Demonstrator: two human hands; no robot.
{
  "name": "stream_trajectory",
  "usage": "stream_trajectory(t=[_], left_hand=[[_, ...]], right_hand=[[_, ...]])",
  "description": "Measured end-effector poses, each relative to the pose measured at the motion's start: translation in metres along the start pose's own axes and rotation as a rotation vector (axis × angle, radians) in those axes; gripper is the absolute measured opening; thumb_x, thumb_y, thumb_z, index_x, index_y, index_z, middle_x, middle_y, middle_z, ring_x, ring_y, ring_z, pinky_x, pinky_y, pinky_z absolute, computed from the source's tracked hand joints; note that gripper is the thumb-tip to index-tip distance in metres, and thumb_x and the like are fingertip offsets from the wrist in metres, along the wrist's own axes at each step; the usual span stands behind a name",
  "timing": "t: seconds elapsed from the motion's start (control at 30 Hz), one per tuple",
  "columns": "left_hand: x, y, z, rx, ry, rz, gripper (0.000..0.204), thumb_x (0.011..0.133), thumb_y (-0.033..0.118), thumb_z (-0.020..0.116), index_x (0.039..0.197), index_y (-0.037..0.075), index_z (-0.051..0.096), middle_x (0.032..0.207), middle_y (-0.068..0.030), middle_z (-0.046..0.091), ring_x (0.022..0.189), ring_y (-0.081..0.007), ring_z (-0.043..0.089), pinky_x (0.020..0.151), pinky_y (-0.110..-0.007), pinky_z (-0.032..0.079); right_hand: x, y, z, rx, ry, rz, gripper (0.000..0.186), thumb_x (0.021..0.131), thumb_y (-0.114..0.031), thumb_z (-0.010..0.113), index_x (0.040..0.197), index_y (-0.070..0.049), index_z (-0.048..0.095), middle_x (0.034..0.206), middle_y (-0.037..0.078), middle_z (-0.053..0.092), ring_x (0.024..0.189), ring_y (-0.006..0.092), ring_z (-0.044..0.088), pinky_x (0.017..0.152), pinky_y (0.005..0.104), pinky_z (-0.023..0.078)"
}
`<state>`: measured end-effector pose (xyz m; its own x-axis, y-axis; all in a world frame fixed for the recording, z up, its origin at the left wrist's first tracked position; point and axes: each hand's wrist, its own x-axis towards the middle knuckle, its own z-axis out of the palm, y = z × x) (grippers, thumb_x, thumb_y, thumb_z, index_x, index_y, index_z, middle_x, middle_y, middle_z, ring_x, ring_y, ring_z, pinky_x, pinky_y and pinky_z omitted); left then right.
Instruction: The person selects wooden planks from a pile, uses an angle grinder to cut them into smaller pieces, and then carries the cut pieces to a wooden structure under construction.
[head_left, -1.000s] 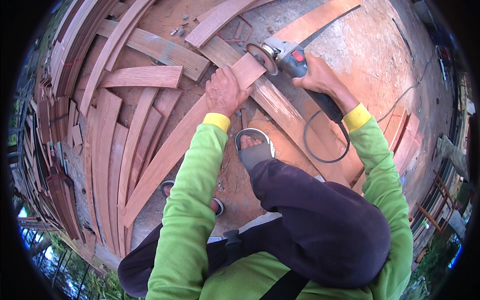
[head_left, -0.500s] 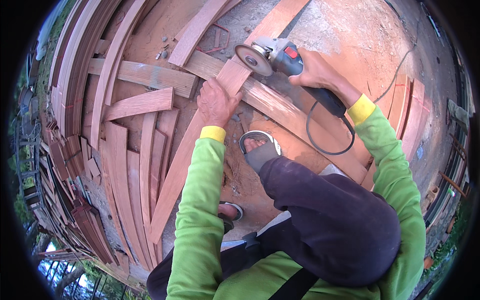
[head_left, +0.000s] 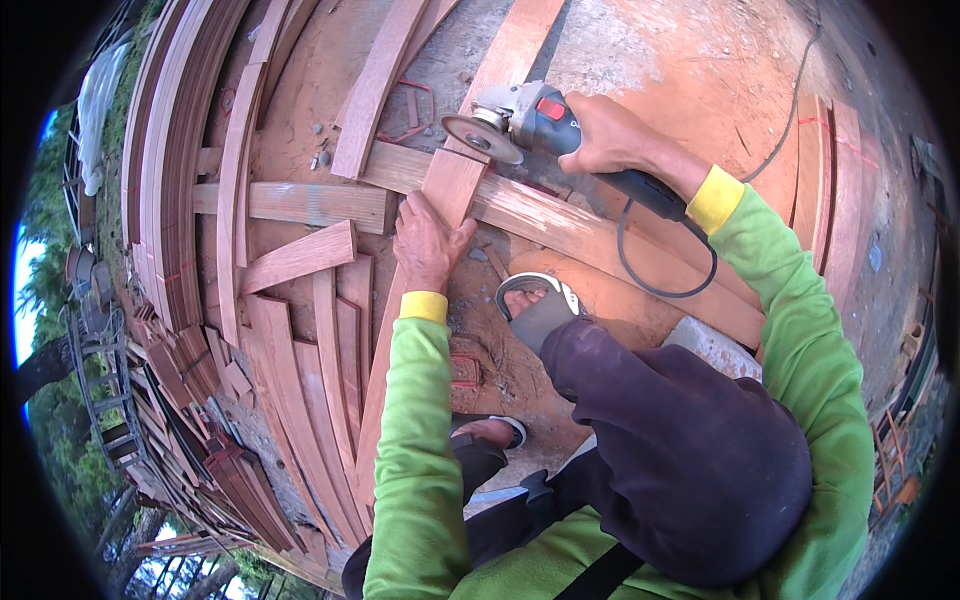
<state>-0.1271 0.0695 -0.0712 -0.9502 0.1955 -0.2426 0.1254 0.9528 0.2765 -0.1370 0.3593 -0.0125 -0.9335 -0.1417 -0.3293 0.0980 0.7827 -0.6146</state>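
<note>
My right hand is wrapped round the body of an angle grinder with a red switch. Its round disc is tilted over the far end of a reddish wooden plank; whether it touches the wood is hard to tell. My left hand grips that plank just short of the end, fingers over its left edge and thumb on the right. Underneath, a thick timber beam crosses and props the plank up. Beyond the disc, another board points away in nearly the same line.
Several loose planks lie at the left, beside a tall stack of boards. The grinder's black cord loops by my right forearm. My sandalled foot is close to the beam. More boards lie at the right.
The whole view has shifted and turned slightly, so the surroundings sit differently. Both hands keep their grips, and the grinder's disc stays by the plank's far end.
</note>
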Motion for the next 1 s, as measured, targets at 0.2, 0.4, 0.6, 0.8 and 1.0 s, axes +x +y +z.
stream_trajectory(t=[0.2, 0.4, 0.6, 0.8, 1.0], left_hand=[[0.0, -0.001, 0.0, -0.009, -0.013, -0.026, 0.066, 0.064, 0.041, 0.078, 0.105, 0.002, 0.044, 0.103, -0.0193, 0.055, 0.098, -0.0404, 0.059, 0.079, -0.05, 0.051], [-0.001, 0.001, 0.001, -0.026, 0.009, -0.023, 0.065, 0.064, 0.041, 0.077, 0.105, 0.002, 0.045, 0.104, -0.0191, 0.055, 0.098, -0.0402, 0.059, 0.079, -0.05, 0.05], [0.0, -0.003, 0.006, -0.04, 0.025, -0.021, 0.065, 0.064, 0.041, 0.078, 0.105, 0.002, 0.045, 0.104, -0.0189, 0.056, 0.098, -0.0401, 0.059, 0.079, -0.05, 0.05], [-0.002, -0.001, 0.003, -0.013, 0.065, 0.017, 0.068, 0.062, 0.041, 0.083, 0.103, 0.002, 0.046, 0.1, -0.0175, 0.055, 0.092, -0.0367, 0.061, 0.074, -0.047, 0.053], [-0.003, -0.003, 0.0, -0.045, 0.076, 0.041, 0.066, 0.064, 0.041, 0.081, 0.103, 0.0, 0.047, 0.099, -0.018, 0.055, 0.092, -0.0365, 0.061, 0.075, -0.046, 0.053]], right_hand=[[0.004, -0.003, 0.004, -0.051, -0.031, -0.014, 0.052, 0.062, -0.023, 0.072, 0.097, 0.011, 0.052, 0.082, 0.029, 0.061, 0.077, 0.0393, 0.063, 0.071, 0.043, 0.049], [0.003, -0.006, 0.003, -0.069, -0.059, -0.013, 0.052, 0.062, -0.023, 0.072, 0.095, 0.011, 0.051, 0.081, 0.029, 0.061, 0.076, 0.041, 0.062, 0.07, 0.0446, 0.048], [0.005, -0.004, 0.005, -0.104, -0.067, -0.026, 0.052, 0.062, -0.024, 0.072, 0.096, 0.011, 0.051, 0.083, 0.03, 0.061, 0.079, 0.0425, 0.062, 0.071, 0.0451, 0.049], [0.016, -0.021, 0.001, -0.154, -0.118, 0.01, 0.053, 0.062, -0.028, 0.074, 0.094, 0.009, 0.054, 0.091, 0.029, 0.063, 0.087, 0.0425, 0.063, 0.076, 0.0448, 0.05], [0.034, -0.015, 0.01, -0.166, -0.115, 0.02, 0.054, 0.061, -0.028, 0.074, 0.095, 0.01, 0.055, 0.092, 0.031, 0.063, 0.088, 0.0423, 0.063, 0.077, 0.0438, 0.05]])
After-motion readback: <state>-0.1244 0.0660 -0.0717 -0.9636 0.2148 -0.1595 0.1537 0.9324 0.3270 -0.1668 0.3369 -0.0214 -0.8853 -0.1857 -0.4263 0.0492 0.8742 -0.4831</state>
